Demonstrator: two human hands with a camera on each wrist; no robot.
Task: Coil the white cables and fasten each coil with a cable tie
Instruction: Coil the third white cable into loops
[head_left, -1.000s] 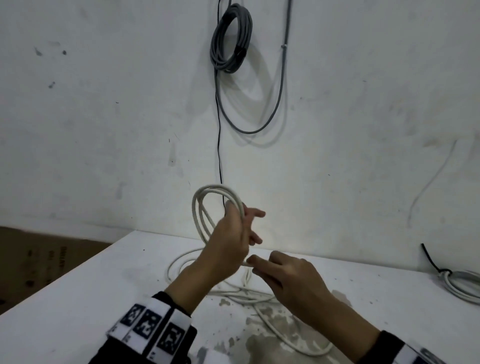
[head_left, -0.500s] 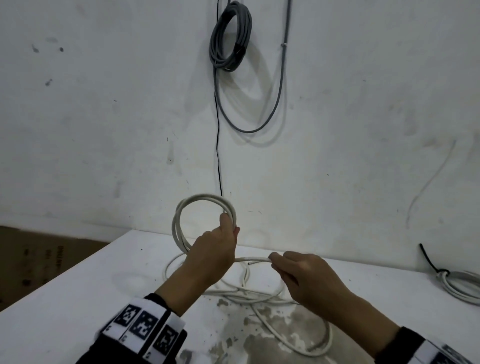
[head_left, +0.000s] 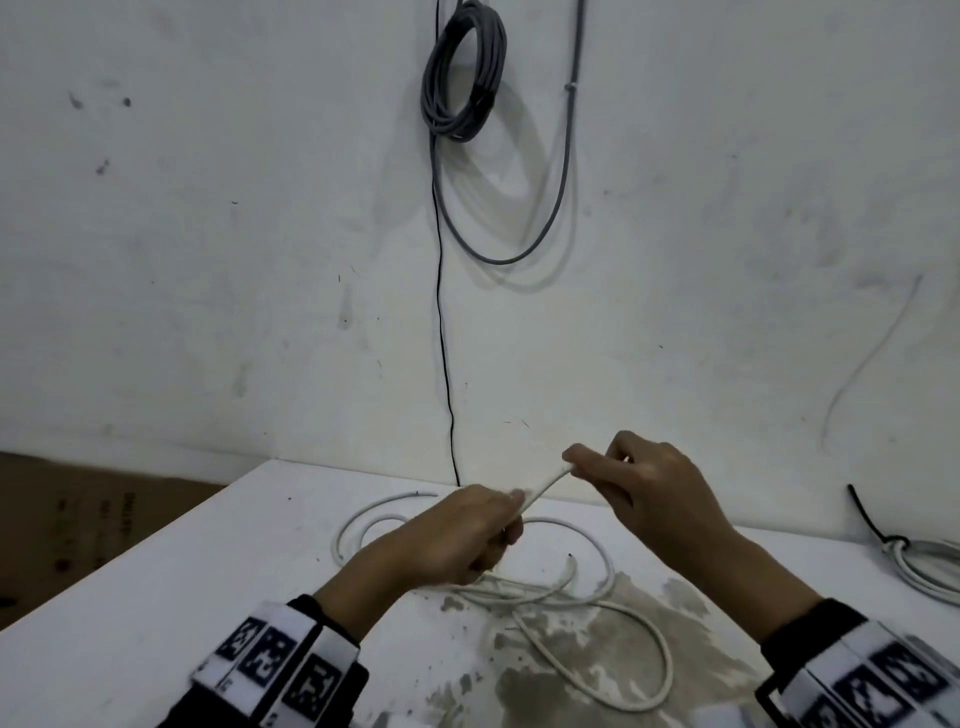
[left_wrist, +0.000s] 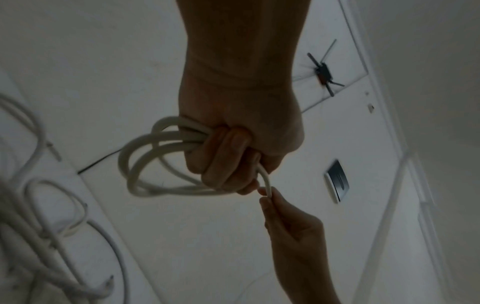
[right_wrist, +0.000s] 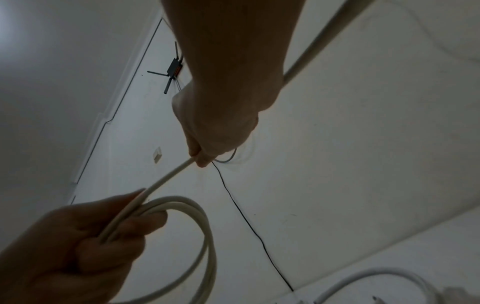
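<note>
1. From the head view, my left hand (head_left: 457, 540) is closed in a fist around the white cable (head_left: 597, 592), low over the desk (head_left: 156, 597). My right hand (head_left: 639, 488) sits just beyond and to the right of it, a little higher, pinching the same cable between thumb and fingertips. A short straight run of cable spans the gap between the two hands.
2. That view hides what my left fist contains. The left wrist view shows it: a coil (left_wrist: 155, 160) of about three loops hanging from my curled fingers (left_wrist: 223, 156), with the strand leaving the fist toward my right hand (left_wrist: 291, 224).
3. The right wrist view shows the pinch from below, with my right hand (right_wrist: 215, 127) gripping the strand and the coil (right_wrist: 197, 236) bunched in my left hand (right_wrist: 70, 246).
4. Only the head view shows the rest of the cable, lying in loose loops on the desk below and ahead of both hands, with one cut end (head_left: 571, 558) visible.
5. Count: two hands, one white cable in work, one second pale bundle (head_left: 930, 566) far right of my right hand, one grey cable coil (head_left: 462, 73) on the wall (head_left: 208, 260) and one thin black wire (head_left: 441, 312) running down it.
</note>
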